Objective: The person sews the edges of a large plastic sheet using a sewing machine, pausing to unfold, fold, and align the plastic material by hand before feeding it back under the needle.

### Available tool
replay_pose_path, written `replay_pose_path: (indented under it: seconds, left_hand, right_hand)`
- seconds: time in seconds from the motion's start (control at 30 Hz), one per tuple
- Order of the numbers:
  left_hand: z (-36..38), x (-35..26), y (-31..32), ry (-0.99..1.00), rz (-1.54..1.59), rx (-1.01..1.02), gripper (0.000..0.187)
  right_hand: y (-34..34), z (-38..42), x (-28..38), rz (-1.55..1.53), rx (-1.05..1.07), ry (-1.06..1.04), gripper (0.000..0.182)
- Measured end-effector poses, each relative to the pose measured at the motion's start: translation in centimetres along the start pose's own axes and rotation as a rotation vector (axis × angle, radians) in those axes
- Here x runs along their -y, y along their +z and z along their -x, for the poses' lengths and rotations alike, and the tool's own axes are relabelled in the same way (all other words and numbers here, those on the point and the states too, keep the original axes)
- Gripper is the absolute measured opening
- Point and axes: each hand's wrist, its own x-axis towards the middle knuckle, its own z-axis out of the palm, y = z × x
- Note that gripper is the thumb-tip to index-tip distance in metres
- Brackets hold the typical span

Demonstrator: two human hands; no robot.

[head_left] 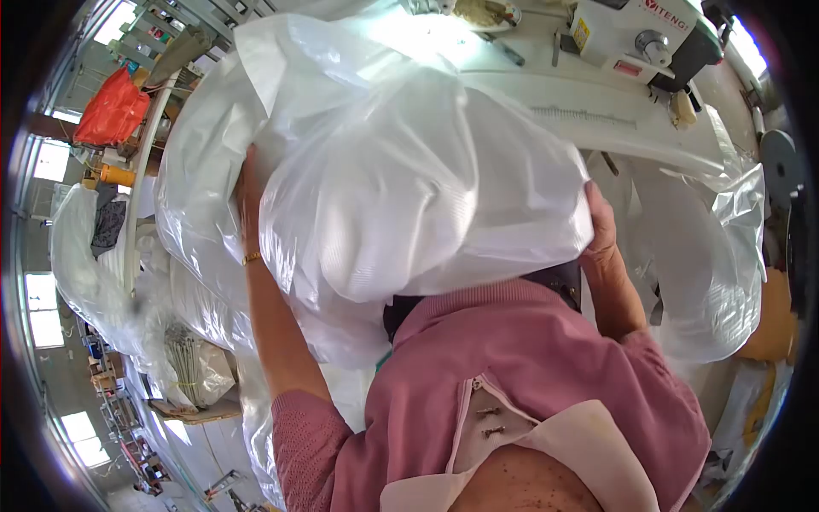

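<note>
Plastic bundle [401, 188] stretches crosswise by the table [597, 107] edge; our right hand [601, 224] clasps one end, our left hand [247, 183] we cannot tell.

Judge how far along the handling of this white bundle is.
Looks done: the right hand grips one side of the white bundle; the left hand, partly hidden, is at the other. In hand: the bundle, by the table. Probably left: setting it down, as the right hand holds it.

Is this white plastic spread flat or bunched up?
Bunched up: the white plastic bulges in rounded folds and creases between the left hand and the right hand.
</note>
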Motion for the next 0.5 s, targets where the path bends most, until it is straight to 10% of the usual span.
replay_pose_path:
  seconds: [0.13, 0.23, 0.3, 0.43, 0.5]
  left_hand:
    - [0.9, -2.7, -1.3, -0.205, 0.117, 0.020, 0.050]
    - [2.5, -2.3, -0.9, -0.154, 0.061, -0.019, 0.049]
    - [3.6, -1.6, -0.8, -0.159, 0.156, -0.047, 0.048]
    - [4.6, -5.2, -2.3, -0.168, 0.133, -0.139, 0.049]
    - [4.0, -9.3, -3.6, -0.126, 0.191, -0.292, 0.057]
  right_hand:
    - [-7.1, -0.2, -1.0, 1.190, -0.401, 0.399, 0.028]
    - [-6.4, -0.2, -1.1, 1.551, -0.357, 0.270, 0.032]
    - [-3.0, -1.3, 0.2, 1.913, -0.374, -0.273, 0.024]
    - [3.1, -3.6, 2.4, 1.554, -0.359, -0.287, 0.018]
    - [5.5, -4.6, 1.8, 1.266, 0.010, -0.340, 0.014]
